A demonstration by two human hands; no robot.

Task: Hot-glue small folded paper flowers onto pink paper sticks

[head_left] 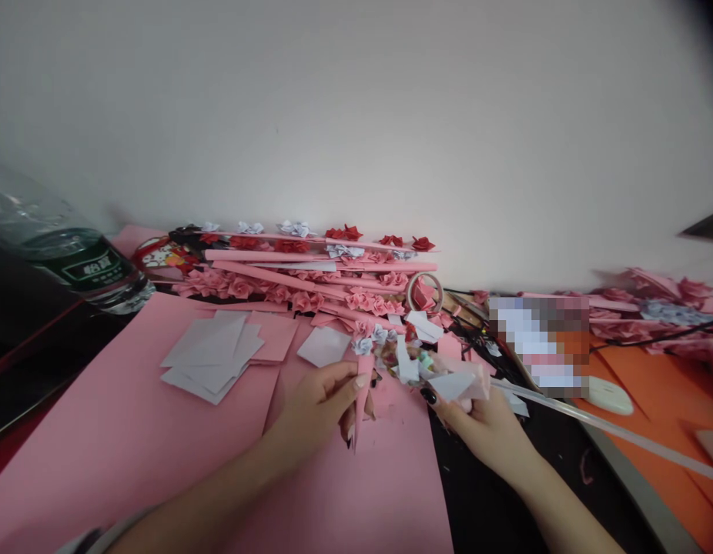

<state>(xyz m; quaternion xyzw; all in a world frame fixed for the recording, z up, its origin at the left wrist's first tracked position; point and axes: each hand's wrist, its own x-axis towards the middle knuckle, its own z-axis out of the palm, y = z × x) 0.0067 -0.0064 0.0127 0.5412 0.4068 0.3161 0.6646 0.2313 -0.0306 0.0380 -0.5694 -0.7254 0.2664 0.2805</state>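
My left hand (327, 396) pinches a narrow pink rolled-paper cone (363, 392), held upright with its pointed end down. White and pink folded paper flowers (365, 342) sit at the cone's top. To the right, my right hand (487, 431) is closed around a pale tool (477, 381) that looks like a hot glue gun, mostly hidden by fingers and paper scraps. From behind it a long clear glue stick (610, 423) runs out to the right. White paper scraps (452, 385) lie close to my right thumb. Under both hands is a large pink paper sheet (391, 492).
White paper squares (209, 354) lie at left, beside pink squares (276, 335). Rolled pink stems and paper flowers (304, 300) are piled along the wall, near a tape roll (426, 294). A water bottle (79, 258) leans in at left; a phone (538, 342) and white case (607, 395) are right.
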